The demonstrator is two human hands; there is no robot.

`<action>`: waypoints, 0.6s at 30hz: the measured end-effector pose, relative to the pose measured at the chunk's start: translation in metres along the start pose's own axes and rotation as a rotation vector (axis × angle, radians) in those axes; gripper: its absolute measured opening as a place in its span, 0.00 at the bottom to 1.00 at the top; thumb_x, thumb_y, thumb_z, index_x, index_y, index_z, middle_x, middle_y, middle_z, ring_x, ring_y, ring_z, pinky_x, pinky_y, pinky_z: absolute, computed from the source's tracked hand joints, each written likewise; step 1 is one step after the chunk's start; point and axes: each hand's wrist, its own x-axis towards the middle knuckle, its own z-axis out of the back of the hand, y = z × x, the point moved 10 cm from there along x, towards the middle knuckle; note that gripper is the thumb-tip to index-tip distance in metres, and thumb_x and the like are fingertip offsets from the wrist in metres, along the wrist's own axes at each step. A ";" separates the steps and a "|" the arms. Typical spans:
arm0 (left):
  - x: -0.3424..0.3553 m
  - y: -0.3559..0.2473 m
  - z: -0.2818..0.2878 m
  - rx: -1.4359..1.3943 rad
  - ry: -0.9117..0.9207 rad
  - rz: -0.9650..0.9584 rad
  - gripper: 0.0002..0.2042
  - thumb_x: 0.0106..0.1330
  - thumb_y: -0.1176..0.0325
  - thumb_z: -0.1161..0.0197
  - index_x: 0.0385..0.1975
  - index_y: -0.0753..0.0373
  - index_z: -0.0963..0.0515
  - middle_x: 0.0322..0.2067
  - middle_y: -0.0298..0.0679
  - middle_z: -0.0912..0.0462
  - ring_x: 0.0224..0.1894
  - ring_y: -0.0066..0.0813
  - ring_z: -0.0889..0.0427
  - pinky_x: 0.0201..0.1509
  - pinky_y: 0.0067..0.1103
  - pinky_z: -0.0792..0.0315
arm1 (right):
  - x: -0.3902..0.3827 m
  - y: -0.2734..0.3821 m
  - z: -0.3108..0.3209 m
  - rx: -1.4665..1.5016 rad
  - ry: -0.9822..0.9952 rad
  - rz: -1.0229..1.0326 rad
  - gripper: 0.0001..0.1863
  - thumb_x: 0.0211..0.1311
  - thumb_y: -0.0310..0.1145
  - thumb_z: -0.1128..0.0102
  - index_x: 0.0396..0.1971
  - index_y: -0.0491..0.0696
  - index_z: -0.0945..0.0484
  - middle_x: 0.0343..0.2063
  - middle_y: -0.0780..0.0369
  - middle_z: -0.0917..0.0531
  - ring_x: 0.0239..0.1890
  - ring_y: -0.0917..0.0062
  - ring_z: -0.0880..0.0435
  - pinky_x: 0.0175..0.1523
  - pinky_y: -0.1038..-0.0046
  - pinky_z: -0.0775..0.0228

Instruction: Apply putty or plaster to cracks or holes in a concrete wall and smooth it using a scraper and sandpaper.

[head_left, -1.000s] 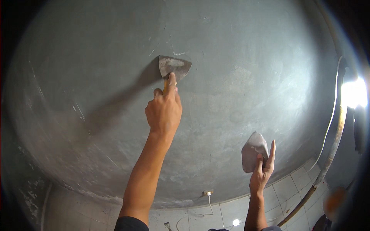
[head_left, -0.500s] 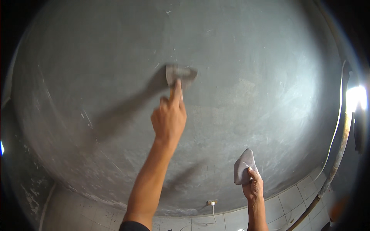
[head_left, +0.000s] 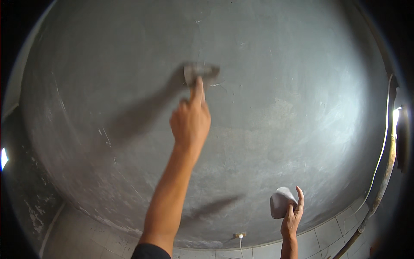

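My left hand (head_left: pixel 192 123) grips a putty knife, its index finger stretched along the back of the tool. The wide blade (head_left: pixel 201 74) lies against the dark grey wall (head_left: pixel 254 125), slightly blurred, and my hand hides most of the handle. A thin pale streak shows on the wall just right of the blade. Lower right, my right hand (head_left: pixel 292 218) is closed on a smooth grey pad-like piece (head_left: pixel 280 205) with a whitish top. One finger of that hand sticks up apart from it. What the piece is exactly, I cannot tell.
A worn pole (head_left: pixel 376 200) slants along the right side beside a white cable (head_left: pixel 379 155) and a bright light (head_left: pixel 395 116). Below the wall are pale tiles (head_left: pixel 306 244) and a small socket with a white plug (head_left: pixel 240 235). Another grey wall (head_left: pixel 32 194) stands left.
The putty knife has slid up and a little left over the wall. My right hand has dropped lower, its grey piece now tilted differently and one finger raised.
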 end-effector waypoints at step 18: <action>0.148 -0.006 0.048 -0.072 -0.096 -0.001 0.19 0.70 0.61 0.48 0.60 0.49 0.24 0.40 0.54 0.15 0.46 0.55 0.18 0.53 0.42 0.24 | -0.006 0.016 -0.030 -0.261 0.087 0.083 0.49 0.62 0.13 0.51 0.77 0.55 0.66 0.35 0.56 0.19 0.37 0.78 0.22 0.49 0.78 0.31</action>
